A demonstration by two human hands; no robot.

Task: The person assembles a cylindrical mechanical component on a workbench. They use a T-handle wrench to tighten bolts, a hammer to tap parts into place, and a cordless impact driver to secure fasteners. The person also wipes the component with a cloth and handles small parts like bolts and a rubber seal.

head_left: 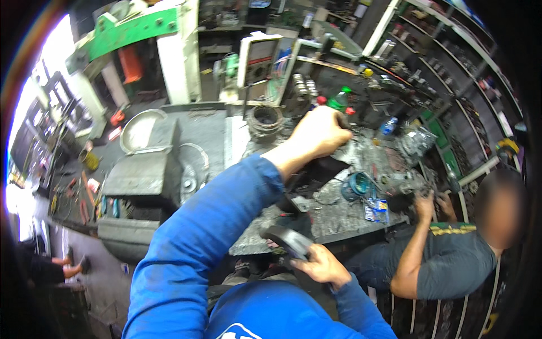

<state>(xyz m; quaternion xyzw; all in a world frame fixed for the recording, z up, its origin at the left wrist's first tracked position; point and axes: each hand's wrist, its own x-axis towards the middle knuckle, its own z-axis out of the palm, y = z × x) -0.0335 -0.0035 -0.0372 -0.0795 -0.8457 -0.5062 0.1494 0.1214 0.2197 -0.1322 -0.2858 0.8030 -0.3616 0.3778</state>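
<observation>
My left hand [323, 133] stretches out over the cluttered workbench, its fingers curled together. What they hold, if anything, is hidden from this view. Just beyond it stand a bottle [339, 100] with green on it and a small red cap [322, 100]. Beneath the wrist lies a dark flat piece [319, 173]. Close to my body, my right hand [323, 265] grips a dark, curved metal part [289, 239] by one end, in front of the bench edge.
A round metal housing [265, 122] and a blue-green tin [357, 185] stand on the bench [333, 217]. At left is a grinding machine [141, 175]. A co-worker [446, 265] handles parts at the right, before shelves [446, 73]. Hand tools [84, 192] lie far left.
</observation>
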